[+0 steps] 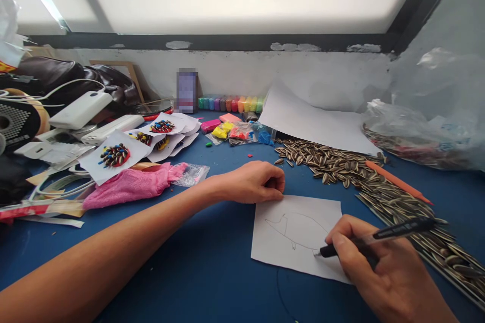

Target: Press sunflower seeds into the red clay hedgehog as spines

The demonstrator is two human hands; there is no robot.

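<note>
A white sheet of paper (265, 242) lies on the blue table, with a thin outline of an animal with a pointed snout and short legs drawn on it. My right hand (382, 262) pinches a black pen (403, 228), its tip touching the paper by a rear leg of the outline. At the sheet's upper left edge rests my left hand (252, 181), fingers curled in a loose fist and nothing visible in them. The thumb side of this hand touches the paper's edge.
Sunflower seeds (333, 161) spread along the right, with an orange pen (397, 181) on them. Behind are white sheets (310, 116), clay packets (238, 131) and a phone (187, 91). On the left lie seed-decorated cards (113, 156), a pink cloth (132, 186) and white chargers (81, 110).
</note>
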